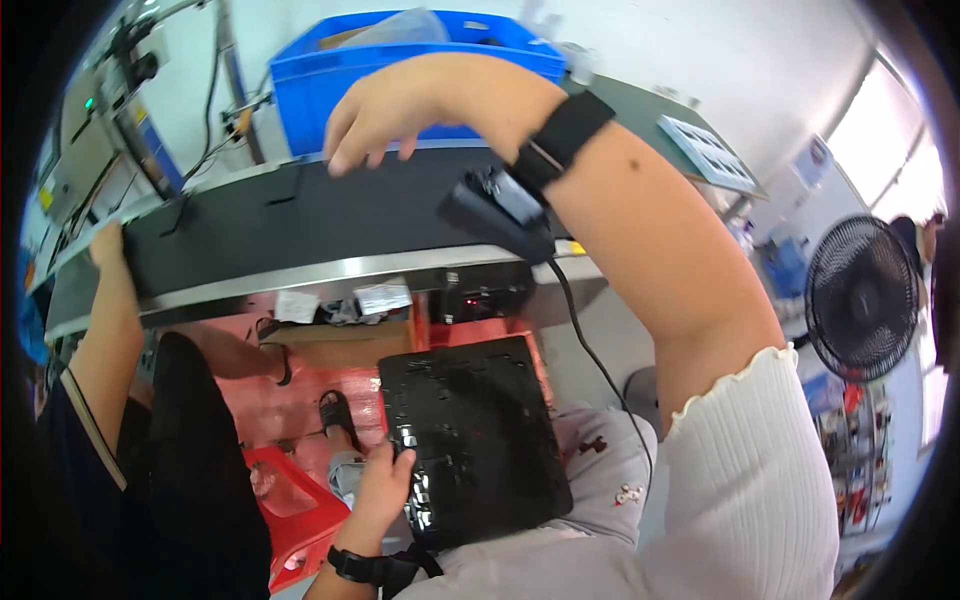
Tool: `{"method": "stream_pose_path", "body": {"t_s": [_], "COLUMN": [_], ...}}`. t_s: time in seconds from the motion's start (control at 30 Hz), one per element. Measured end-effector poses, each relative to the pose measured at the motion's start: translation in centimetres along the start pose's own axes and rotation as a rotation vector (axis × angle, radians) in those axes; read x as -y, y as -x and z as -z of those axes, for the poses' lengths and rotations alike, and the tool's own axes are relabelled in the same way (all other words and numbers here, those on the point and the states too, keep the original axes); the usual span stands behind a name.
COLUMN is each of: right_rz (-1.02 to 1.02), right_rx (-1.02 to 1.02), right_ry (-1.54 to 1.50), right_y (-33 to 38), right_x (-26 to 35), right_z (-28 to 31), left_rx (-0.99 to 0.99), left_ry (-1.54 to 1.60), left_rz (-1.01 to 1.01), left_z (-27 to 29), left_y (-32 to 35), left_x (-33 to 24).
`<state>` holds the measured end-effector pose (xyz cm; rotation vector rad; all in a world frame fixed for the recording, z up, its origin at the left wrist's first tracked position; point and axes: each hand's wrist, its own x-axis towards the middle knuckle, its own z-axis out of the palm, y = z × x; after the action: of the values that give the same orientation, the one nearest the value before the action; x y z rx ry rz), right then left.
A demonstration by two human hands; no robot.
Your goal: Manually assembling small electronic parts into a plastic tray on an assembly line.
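My left hand (385,487) grips the left edge of a flat black plastic tray (480,440), its thumb lying on top. The tray rests tilted on my lap and has glossy moulded recesses, most of them along its left side. My right hand (385,112) is raised over the dark conveyor belt (350,215), before the blue bin (300,80). Its fingers hang bent and apart, with nothing seen in them. A black strap (565,140) on the right wrist carries a small black device (500,210), with a cable running down from it.
To the left, a co-worker's hand (106,243) rests at the belt's edge. Below the belt are a cardboard box (345,348) and a red plastic stool (310,535). A black fan (863,298) stands at right. White trays (708,152) lie on the green table (640,105).
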<state>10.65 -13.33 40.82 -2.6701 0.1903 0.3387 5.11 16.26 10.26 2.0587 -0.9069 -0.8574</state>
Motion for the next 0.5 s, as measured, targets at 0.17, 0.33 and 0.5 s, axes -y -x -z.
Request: {"method": "stream_pose_path", "body": {"t_s": [0.17, 0.33, 0.5], "right_rz": [-0.099, -0.157, -0.251], "right_rx": [-0.290, -0.301, -0.381], "right_ry": [0.204, 0.166, 0.352], "right_y": [-10.7, -14.8, -12.3], "right_x": [-5.4, -7.9, -7.4], "right_z": [-1.6, -5.2, -5.6], "left_rx": [-0.013, -0.030, -0.068], "left_ry": [0.128, 0.124, 0.130], "left_rz": [-0.153, -0.191, -0.176], "left_z": [-0.3, 0.2, -0.9], "left_y": [-0.2, 0.2, -0.2], "left_x": [0.7, 0.0, 1.5]}}
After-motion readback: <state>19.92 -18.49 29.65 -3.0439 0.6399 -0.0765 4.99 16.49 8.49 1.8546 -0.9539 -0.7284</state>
